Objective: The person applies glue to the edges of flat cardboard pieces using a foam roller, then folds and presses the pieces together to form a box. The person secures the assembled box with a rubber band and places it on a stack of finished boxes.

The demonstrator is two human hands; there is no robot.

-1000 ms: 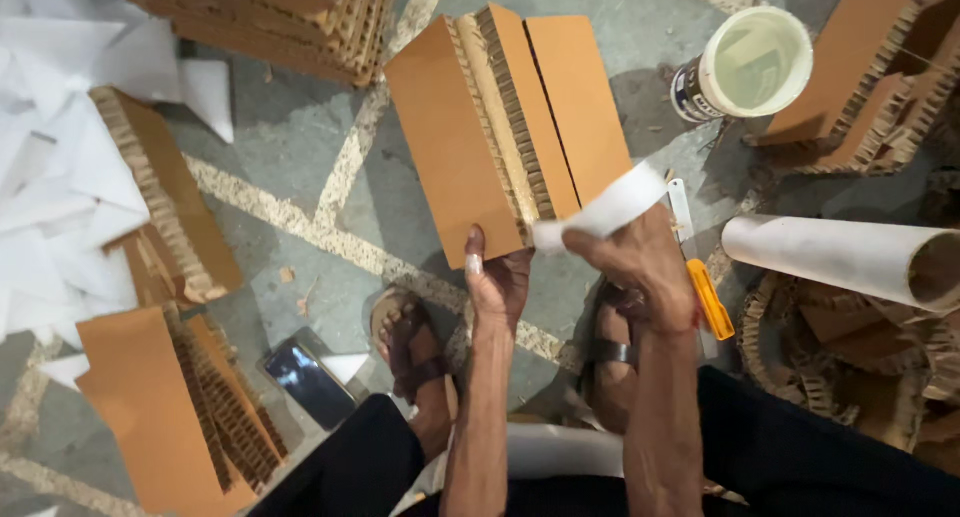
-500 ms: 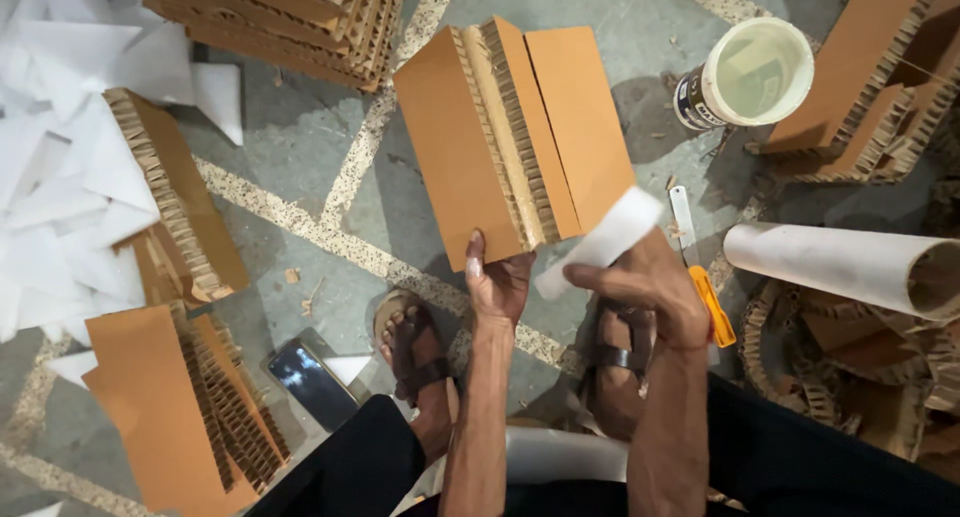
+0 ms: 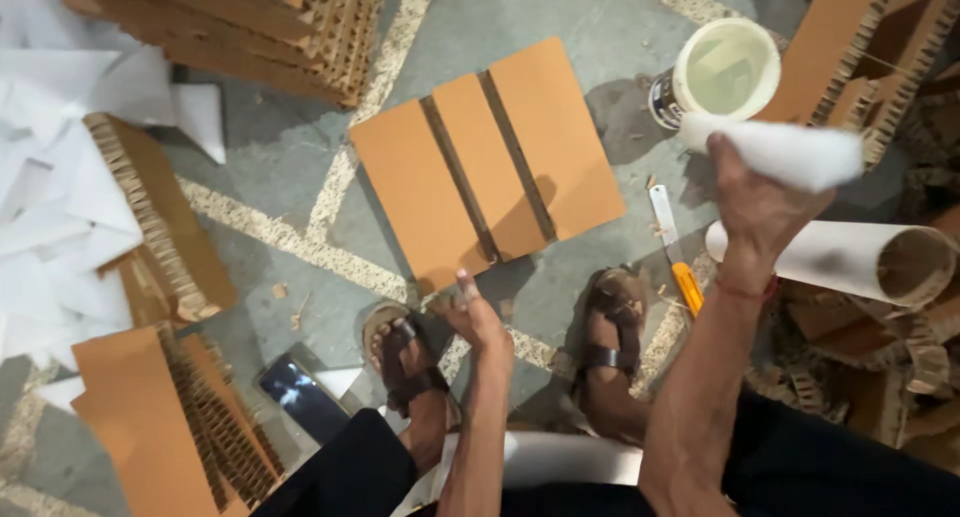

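1. A seated person's sandalled feet (image 3: 610, 352) rest on the concrete floor (image 3: 300, 187), a dark phone (image 3: 300, 399) lying beside the left one.
2. The left hand (image 3: 475, 317), fingers loosely apart and holding nothing, touches the near edge of the grooved brown board (image 3: 490, 167), which lies flat and unfolded on the floor.
3. The right hand (image 3: 755, 202), raised well above the board, is clenched on a white paper strip (image 3: 790, 152); judging by this, the strip is not yet laid on the board.
4. An orange-handled cutter (image 3: 675, 252) lies unused nearby; beyond it stands a tin of pale glue (image 3: 720, 72).
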